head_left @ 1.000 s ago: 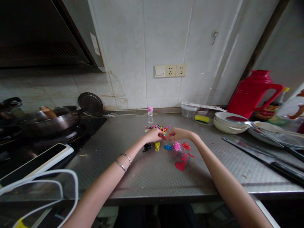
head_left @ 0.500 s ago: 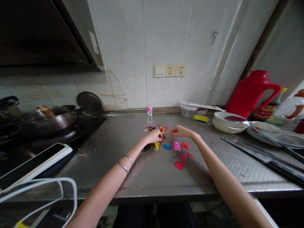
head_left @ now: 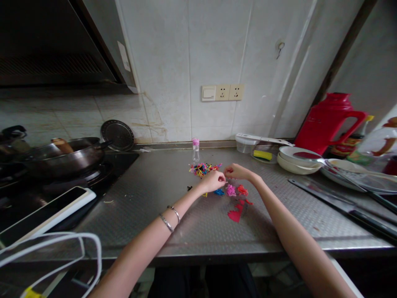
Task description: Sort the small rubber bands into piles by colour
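My left hand (head_left: 214, 181) is above the counter with thumb and finger pinched; whatever is between them is too small to make out. My right hand (head_left: 238, 171) hovers close by, its fingers curled together, their tips partly hidden. Behind them lies a mixed pile of small, colourful, stringy bands (head_left: 201, 169). Single-colour heaps are in front: blue (head_left: 219, 192), pink (head_left: 230, 190) and orange-red (head_left: 242, 190). My left wrist mostly covers the yellow and black heaps. A jagged red piece (head_left: 235, 214) lies nearer me. A small clear bottle with a pink top (head_left: 195, 150) stands behind the pile.
To the right are a yellow sponge (head_left: 262, 155), stacked bowls (head_left: 299, 159), a long knife (head_left: 328, 200) and a red thermos jug (head_left: 328, 122). A pan (head_left: 65, 159) sits on the stove at left. A white device (head_left: 46, 215) and its cable (head_left: 93, 240) lie at the near left.
My left hand has moved right, from over the yellow heap to over the blue heap, close to my right hand. The right hand has barely moved.
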Demonstrator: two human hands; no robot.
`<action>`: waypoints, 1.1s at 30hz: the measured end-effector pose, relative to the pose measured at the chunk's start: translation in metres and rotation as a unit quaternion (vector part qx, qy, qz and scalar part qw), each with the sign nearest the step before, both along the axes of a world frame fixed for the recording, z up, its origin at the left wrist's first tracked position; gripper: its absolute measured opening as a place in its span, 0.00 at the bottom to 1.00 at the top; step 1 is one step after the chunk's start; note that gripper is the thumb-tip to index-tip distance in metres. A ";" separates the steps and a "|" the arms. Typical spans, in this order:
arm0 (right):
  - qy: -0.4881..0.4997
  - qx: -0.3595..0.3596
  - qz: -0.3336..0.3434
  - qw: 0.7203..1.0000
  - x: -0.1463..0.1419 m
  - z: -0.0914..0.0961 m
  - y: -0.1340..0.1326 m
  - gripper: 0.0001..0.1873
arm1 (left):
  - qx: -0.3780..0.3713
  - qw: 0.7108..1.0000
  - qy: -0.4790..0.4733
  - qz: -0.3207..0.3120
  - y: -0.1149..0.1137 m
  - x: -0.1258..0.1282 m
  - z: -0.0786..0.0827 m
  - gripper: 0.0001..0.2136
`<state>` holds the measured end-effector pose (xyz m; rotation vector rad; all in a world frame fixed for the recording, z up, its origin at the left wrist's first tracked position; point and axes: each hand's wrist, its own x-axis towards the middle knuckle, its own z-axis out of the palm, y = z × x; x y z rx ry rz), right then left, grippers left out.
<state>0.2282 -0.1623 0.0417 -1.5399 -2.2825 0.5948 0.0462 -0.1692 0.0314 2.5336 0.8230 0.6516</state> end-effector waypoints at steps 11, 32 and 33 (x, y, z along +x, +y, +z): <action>-0.001 0.049 -0.002 0.999 -0.007 0.000 -0.001 0.15 | -0.047 0.994 -0.097 0.024 0.016 -0.009 -0.003 0.11; -0.022 0.081 0.039 0.996 -0.040 -0.020 0.002 0.10 | -0.147 0.948 -0.211 0.187 0.078 -0.076 -0.016 0.09; -0.022 0.083 0.038 0.996 -0.039 -0.021 0.003 0.10 | -0.150 0.948 -0.212 0.186 0.078 -0.076 -0.016 0.09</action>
